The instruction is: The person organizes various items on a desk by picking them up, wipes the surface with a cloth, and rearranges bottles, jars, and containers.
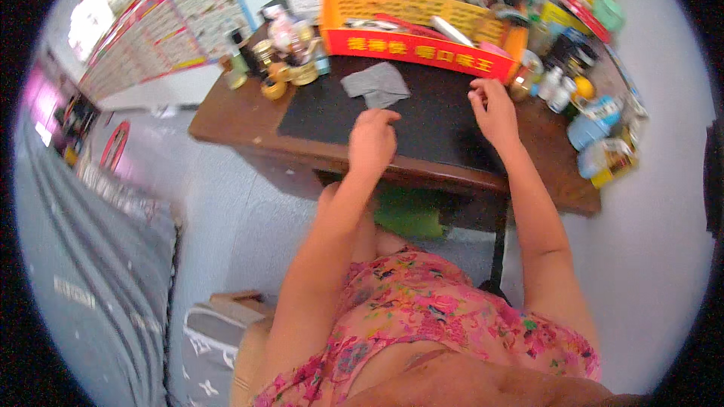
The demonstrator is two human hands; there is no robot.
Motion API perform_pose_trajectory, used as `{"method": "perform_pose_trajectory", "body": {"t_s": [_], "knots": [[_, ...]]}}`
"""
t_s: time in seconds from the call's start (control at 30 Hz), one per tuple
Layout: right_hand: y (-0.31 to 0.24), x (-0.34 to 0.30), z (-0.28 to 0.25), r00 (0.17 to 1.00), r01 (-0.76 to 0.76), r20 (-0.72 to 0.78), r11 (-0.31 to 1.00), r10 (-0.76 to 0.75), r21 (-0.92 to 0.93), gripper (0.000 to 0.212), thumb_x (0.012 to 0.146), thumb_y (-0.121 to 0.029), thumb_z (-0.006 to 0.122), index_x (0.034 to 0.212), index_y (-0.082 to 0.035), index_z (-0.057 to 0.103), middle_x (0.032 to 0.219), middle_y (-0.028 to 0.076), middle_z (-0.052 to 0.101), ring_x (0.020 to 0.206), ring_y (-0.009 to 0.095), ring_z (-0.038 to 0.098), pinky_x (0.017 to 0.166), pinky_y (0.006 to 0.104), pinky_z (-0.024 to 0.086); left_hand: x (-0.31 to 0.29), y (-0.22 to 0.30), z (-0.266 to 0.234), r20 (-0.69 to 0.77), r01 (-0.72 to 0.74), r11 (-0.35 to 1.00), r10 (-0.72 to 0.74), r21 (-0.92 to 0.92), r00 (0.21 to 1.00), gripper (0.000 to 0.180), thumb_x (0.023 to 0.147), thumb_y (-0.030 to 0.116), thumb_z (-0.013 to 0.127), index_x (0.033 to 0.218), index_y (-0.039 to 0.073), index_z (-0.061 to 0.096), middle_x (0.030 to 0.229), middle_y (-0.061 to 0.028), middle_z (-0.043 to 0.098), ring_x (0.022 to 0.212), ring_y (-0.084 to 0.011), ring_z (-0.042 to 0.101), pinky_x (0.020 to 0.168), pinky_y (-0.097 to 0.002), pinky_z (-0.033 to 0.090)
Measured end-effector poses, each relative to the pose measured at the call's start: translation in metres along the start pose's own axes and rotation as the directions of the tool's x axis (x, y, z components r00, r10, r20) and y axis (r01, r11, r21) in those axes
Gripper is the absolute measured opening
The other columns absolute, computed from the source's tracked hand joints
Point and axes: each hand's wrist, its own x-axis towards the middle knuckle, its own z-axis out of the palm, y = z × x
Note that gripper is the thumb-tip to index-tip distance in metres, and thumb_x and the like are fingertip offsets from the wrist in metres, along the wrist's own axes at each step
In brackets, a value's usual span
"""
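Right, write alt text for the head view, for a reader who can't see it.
A person's left hand is close to a grey cloth on a black mat, the right hand near a red-and-yellow box of assorted items. Bottles and other containers crowd both sides of the brown desk.

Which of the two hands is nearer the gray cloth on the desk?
The left hand, at the near side of the gray cloth; the right hand is farther off, near the red-fronted box.
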Motion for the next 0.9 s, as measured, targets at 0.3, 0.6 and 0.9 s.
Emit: {"method": "perform_pose_trajectory", "body": {"t_s": [0.3,0.6,0.9], "knots": [[-0.068,0.049,0.141,0.804,0.376,0.485,0.926,-0.344,0.034,0.057,0.1,-0.037,0.058,0.147,-0.006,0.049,0.155,0.019,0.045,0.146,0.035,0.039,0.122,0.0448,0.029,-0.011,-0.008,-0.043,-0.092,0.203,0.931,-0.241,-0.302,0.966,0.025,0.089,-0.006,0.057,0.105,0.004,0.072,0.103,-0.0138,0.071,0.097,-0.0284,0.069,0.089,-0.0353,0.054],[-0.071,0.051,0.153,0.775,0.338,0.534,0.935,-0.339,0.104,0.063,0.099,-0.043,0.06,0.148,-0.006,0.049,0.158,0.016,0.044,0.15,0.033,0.034,0.125,0.0506,0.02,0.026,-0.152,-0.136,-0.525,0.42,0.905,-0.39,-0.068,0.757,0.025,0.094,0.006,0.066,0.118,0.002,0.065,0.11,-0.0142,0.068,0.102,-0.0269,0.067,0.092,-0.038,0.053],[-0.072,0.051,0.151,0.782,0.326,0.518,0.936,-0.345,0.131,0.058,0.096,-0.039,0.065,0.144,-0.008,0.054,0.154,0.016,0.048,0.148,0.032,0.038,0.124,0.0517,0.023,0.112,-0.31,-0.191,-0.563,0.626,0.746,-0.423,0.228,0.71,0.063,0.084,0.029,0.081,0.134,0.0,0.058,0.125,-0.0193,0.068,0.116,-0.034,0.066,0.1,-0.0437,0.051]]}}
